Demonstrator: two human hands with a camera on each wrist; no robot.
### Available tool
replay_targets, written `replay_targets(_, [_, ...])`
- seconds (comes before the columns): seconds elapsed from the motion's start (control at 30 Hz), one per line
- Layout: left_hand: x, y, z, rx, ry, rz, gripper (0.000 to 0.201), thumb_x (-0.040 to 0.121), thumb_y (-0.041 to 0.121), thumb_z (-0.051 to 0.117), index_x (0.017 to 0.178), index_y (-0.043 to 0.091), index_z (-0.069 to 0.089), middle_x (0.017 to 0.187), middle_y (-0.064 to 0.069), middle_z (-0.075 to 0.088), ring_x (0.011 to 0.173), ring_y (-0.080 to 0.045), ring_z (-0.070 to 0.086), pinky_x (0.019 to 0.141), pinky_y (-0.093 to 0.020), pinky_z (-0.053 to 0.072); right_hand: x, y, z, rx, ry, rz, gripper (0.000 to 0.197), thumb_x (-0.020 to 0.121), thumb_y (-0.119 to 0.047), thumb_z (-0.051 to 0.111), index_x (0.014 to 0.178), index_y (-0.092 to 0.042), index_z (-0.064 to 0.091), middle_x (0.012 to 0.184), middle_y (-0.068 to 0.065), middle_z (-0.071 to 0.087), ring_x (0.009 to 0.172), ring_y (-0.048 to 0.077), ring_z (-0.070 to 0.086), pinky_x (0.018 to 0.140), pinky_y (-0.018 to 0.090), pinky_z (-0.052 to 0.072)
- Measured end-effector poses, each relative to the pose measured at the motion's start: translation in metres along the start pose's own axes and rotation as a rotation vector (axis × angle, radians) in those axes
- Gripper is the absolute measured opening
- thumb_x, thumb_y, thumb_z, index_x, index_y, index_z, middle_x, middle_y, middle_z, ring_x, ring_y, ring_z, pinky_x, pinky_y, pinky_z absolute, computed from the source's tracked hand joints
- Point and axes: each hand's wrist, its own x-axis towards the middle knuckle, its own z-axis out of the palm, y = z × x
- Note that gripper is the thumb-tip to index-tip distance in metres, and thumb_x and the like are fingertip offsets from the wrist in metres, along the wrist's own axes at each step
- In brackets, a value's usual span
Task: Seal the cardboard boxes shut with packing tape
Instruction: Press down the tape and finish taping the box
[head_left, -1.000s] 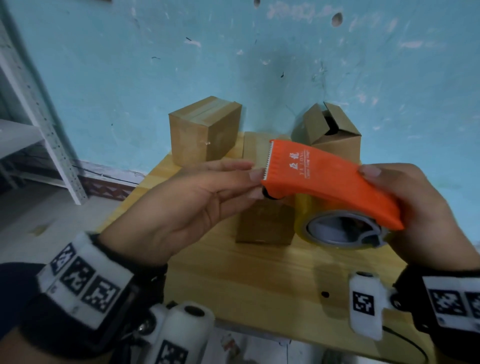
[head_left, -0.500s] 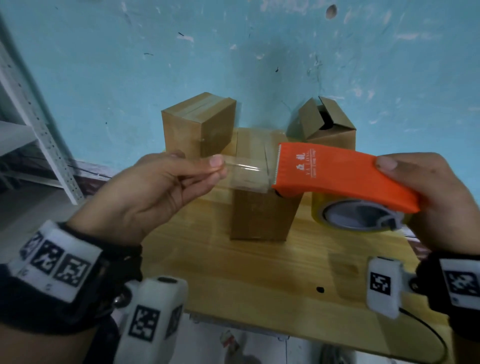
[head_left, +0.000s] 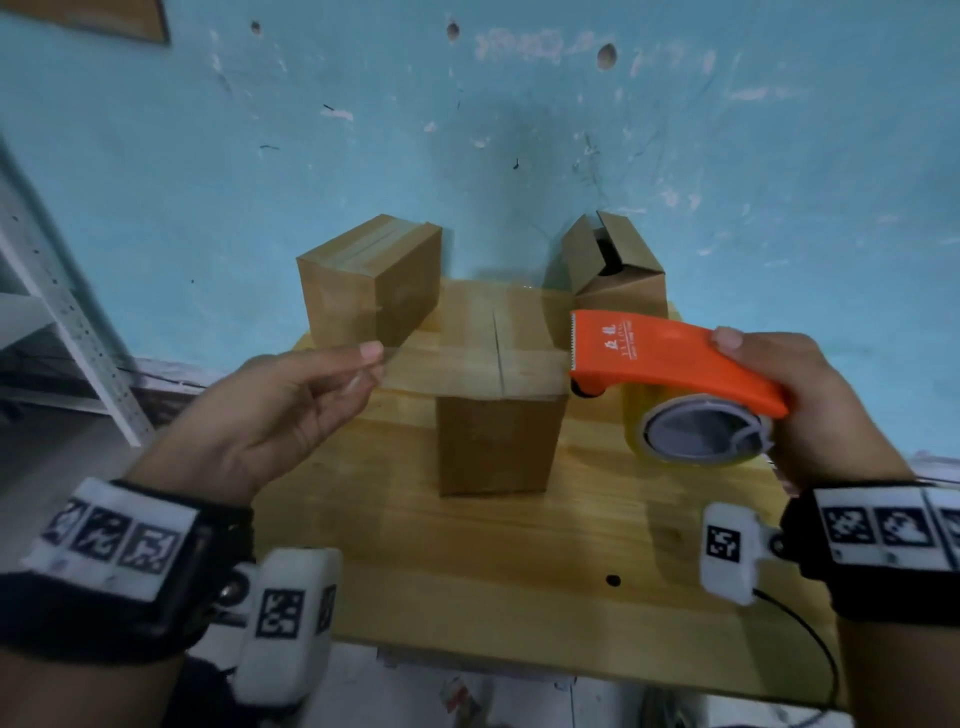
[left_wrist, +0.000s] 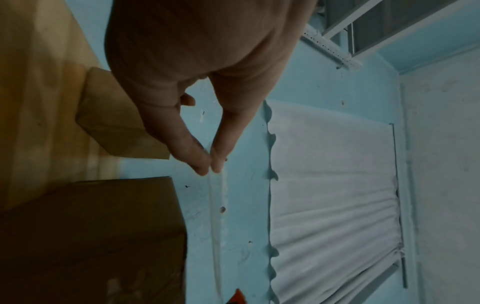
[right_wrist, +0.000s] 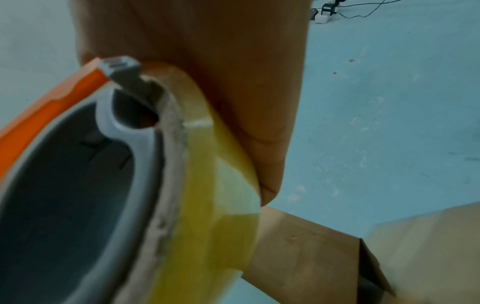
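Note:
My right hand (head_left: 810, 415) grips an orange tape dispenser (head_left: 670, 358) with a yellowish tape roll (head_left: 696, 431), held right of the middle cardboard box (head_left: 498, 410). A clear strip of tape (head_left: 467, 364) stretches from the dispenser leftwards across that box's top, over its centre seam. My left hand (head_left: 363, 366) pinches the strip's free end between thumb and fingertips (left_wrist: 210, 162), left of the box. In the right wrist view the tape roll (right_wrist: 207, 185) fills the frame beside my palm.
A closed, taped box (head_left: 369, 286) stands at the back left of the wooden table (head_left: 519, 597). A box with open flaps (head_left: 613, 265) stands at the back right. A blue wall is close behind. White metal shelving (head_left: 62, 322) stands to the left.
The hands have drawn apart, pulling a longer strip of tape out of the dispenser. The strip now spans the middle box's top, where it was short and above the box before.

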Motion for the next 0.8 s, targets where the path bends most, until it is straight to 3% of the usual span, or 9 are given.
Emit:
replay_targets(0.1, [0.002,-0.007,0.004,0.001,0.071,0.013,0.024,0.066,0.008,0.076,0.087,0.0,0.067,0.072,-0.004,0.071,0.069,-0.007,0.071,0.06,-0.013,0.055,0.002,0.001,-0.002,0.002,-0.034,-0.008,0.039,0.084,-0.025,0.057,0.048,-0.015,0.066,0.047,0.002,0.059,0.04,0.014,0.052,0.046,0.017,0.042])
replay_targets(0.33, [0.001,-0.027,0.007,-0.034,0.098,0.001,0.023,0.063,0.005,0.076,0.084,0.0,0.068,0.074,-0.008,0.072,0.067,-0.01,0.072,0.056,-0.014,0.054,0.005,0.014,-0.011,0.026,-0.048,0.068,0.028,0.078,-0.027,0.06,0.059,-0.011,0.073,0.057,0.01,0.066,0.049,0.019,0.062,0.052,0.019,0.05])
replay_targets(0.47, [0.005,-0.042,0.011,0.005,0.11,-0.026,0.022,0.077,0.0,0.075,0.092,0.001,0.059,0.08,-0.012,0.075,0.072,-0.013,0.074,0.057,-0.017,0.056,0.005,0.02,-0.01,0.012,-0.037,0.106,0.028,0.075,-0.031,0.064,0.058,-0.012,0.074,0.056,0.01,0.066,0.048,0.019,0.062,0.051,0.019,0.05])
replay_targets(0.63, [0.008,-0.054,0.02,-0.014,0.089,-0.033,0.027,0.084,-0.002,0.07,0.076,0.011,0.048,0.077,-0.017,0.073,0.07,-0.016,0.074,0.057,-0.019,0.058,0.005,0.025,-0.007,0.062,-0.04,0.152,0.031,0.077,-0.024,0.057,0.052,-0.014,0.072,0.048,0.004,0.062,0.042,0.013,0.059,0.047,0.014,0.046])
replay_targets(0.73, [0.009,-0.057,0.023,0.004,0.098,-0.007,0.025,0.085,-0.002,0.07,0.078,0.01,0.049,0.084,-0.02,0.071,0.07,-0.016,0.074,0.061,-0.02,0.059,0.006,0.029,-0.011,0.077,-0.059,0.19,0.023,0.073,-0.027,0.065,0.064,-0.008,0.074,0.052,0.008,0.063,0.045,0.016,0.06,0.048,0.017,0.048])
replay_targets(0.8, [0.01,-0.058,0.024,0.039,0.116,0.031,0.02,0.084,0.0,0.071,0.088,0.007,0.052,0.088,-0.02,0.07,0.07,-0.016,0.074,0.061,-0.02,0.058,0.008,0.034,-0.012,0.079,-0.085,0.202,0.037,0.068,-0.034,0.074,0.079,0.001,0.071,0.056,0.011,0.063,0.048,0.018,0.061,0.05,0.019,0.05])
